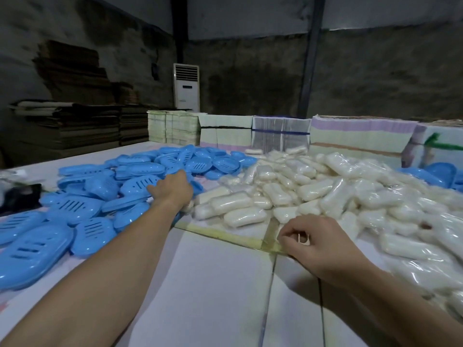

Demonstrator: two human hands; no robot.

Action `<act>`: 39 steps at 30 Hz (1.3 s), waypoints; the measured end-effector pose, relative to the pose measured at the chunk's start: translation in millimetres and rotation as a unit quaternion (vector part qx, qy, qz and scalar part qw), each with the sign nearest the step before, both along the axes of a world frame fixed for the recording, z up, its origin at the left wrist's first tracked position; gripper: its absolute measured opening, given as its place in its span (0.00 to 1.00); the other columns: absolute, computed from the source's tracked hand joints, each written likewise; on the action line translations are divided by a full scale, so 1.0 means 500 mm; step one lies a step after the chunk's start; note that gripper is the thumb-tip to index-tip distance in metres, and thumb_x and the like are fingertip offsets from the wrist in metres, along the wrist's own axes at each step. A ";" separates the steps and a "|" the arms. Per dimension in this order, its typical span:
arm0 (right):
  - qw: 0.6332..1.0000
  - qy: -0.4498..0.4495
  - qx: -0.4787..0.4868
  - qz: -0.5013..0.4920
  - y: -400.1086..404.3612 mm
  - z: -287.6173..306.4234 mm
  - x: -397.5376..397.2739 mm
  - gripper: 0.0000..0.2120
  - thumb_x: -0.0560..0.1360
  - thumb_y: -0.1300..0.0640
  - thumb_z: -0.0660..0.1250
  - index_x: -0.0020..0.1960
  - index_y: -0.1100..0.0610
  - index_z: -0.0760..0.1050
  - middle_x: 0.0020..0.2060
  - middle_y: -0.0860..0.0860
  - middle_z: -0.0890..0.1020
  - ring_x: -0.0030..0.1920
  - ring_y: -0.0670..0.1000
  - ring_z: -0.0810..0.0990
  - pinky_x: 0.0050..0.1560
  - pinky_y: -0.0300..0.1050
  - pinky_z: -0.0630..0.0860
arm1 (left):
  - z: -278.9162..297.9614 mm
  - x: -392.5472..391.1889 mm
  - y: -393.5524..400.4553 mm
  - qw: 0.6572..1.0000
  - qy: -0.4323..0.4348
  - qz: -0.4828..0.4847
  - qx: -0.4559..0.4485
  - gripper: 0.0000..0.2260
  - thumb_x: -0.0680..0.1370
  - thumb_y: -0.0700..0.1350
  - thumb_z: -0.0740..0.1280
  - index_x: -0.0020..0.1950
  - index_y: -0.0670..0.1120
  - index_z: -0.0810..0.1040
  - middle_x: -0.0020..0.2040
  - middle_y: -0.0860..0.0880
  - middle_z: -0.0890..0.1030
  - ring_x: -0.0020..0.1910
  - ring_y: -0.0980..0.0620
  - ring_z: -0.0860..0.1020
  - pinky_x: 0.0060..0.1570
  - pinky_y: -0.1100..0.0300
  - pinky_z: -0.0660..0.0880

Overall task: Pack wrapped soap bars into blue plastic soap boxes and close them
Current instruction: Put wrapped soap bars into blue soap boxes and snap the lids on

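The left hand [172,187] is reaching into the blue soap boxes [140,182], its fingers hidden; I cannot tell its grip. The right hand [318,242] is resting loosely curled, holding nothing, near the wrapped soaps [313,189]. No writing is readable.

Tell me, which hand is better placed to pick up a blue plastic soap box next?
The left hand. It is stretched out onto the heap of blue plastic soap boxes, its fingers among them. The right hand rests loosely curled on the pale tabletop, beside the clear-wrapped white soap bars.
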State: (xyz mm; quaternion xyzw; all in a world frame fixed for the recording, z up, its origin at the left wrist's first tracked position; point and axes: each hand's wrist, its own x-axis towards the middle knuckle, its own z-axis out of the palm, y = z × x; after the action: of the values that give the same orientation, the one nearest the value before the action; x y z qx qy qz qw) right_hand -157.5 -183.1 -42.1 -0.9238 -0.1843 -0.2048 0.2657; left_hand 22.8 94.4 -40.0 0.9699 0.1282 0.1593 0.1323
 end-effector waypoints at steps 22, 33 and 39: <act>0.938 -0.120 0.167 -0.279 -0.131 0.056 0.006 0.06 0.72 0.55 0.65 0.46 0.48 0.80 0.29 0.48 0.79 0.37 0.48 0.77 0.37 0.44 0.71 | 0.026 -0.216 -0.261 0.806 0.172 -0.505 -0.255 0.13 0.83 0.36 0.56 0.52 0.48 0.79 0.43 0.44 0.78 0.30 0.53 0.75 0.24 0.64 0.72; 0.942 0.034 -0.166 -0.289 -0.118 0.014 0.066 0.30 0.72 0.32 0.57 0.72 0.35 0.56 0.58 0.49 0.74 0.64 0.56 0.69 0.53 0.53 0.70 | 0.057 -0.231 -0.227 0.775 0.215 -0.590 -0.074 0.27 0.64 0.62 0.75 0.63 0.65 0.77 0.53 0.61 0.80 0.47 0.57 0.80 0.48 0.65 0.78; 0.929 -0.003 -0.198 -0.312 -0.115 0.003 0.064 0.16 0.72 0.37 0.59 0.54 0.45 0.63 0.43 0.47 0.70 0.50 0.54 0.70 0.41 0.49 0.65 | 0.040 -0.221 -0.233 0.764 0.203 -0.606 -0.092 0.24 0.67 0.54 0.79 0.60 0.65 0.78 0.53 0.64 0.79 0.47 0.59 0.80 0.43 0.71 0.76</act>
State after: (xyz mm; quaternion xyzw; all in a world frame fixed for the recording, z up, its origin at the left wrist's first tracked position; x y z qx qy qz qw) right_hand -125.6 -240.4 -40.6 -0.9679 0.0756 -0.2398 -0.0002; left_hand -87.8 -21.9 -20.2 0.8387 -0.4479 -0.1671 0.2609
